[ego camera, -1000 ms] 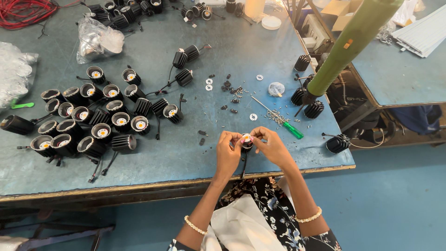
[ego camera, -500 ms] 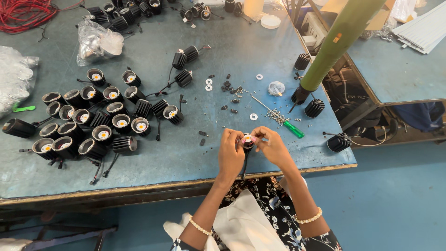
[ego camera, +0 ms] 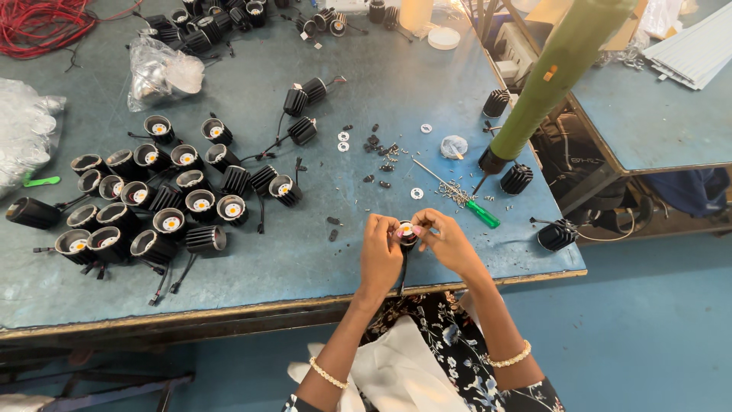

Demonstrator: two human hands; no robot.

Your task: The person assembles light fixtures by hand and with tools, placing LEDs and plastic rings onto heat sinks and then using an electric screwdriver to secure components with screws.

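1. Scuffed blue-grey metal table [ego camera: 320, 252] fills most of the view, seen from above, with a blue floor below its near edge.
2. Both hands meet just above the near edge of the table, right of centre.
3. Left hand [ego camera: 381, 255] and right hand [ego camera: 446, 243] hold a small black round lamp [ego camera: 406, 231] between them; its face is pale with a yellow dot in the middle.
4. Fingers of both hands are pinched together on the lamp's rim, thumbs and fingertips touching it from either side.
5. Thin black wire [ego camera: 402, 275] hangs from the lamp down past the table edge.
6. Each wrist wears a beaded bracelet [ego camera: 328, 374].
7. Left of the hands lies a crowded cluster of lamps [ego camera: 152, 206], black ribbed cylinders with shiny inner cups, many trailing wires.
8. Just beyond the right hand lies a screwdriver [ego camera: 482, 214] with a green handle, its thin shaft pointing away, beside a scatter of small screws [ego camera: 456, 194].
9. White flat washers [ego camera: 417, 193] and dark small parts lie further out on the table.
10. Crumpled clear plastic bag [ego camera: 164, 72] sits at the far left.
11. Red cable [ego camera: 38, 23] is coiled at the far left corner.
12. Thick green pole [ego camera: 560, 69] slants across the right side, above the table's right edge.
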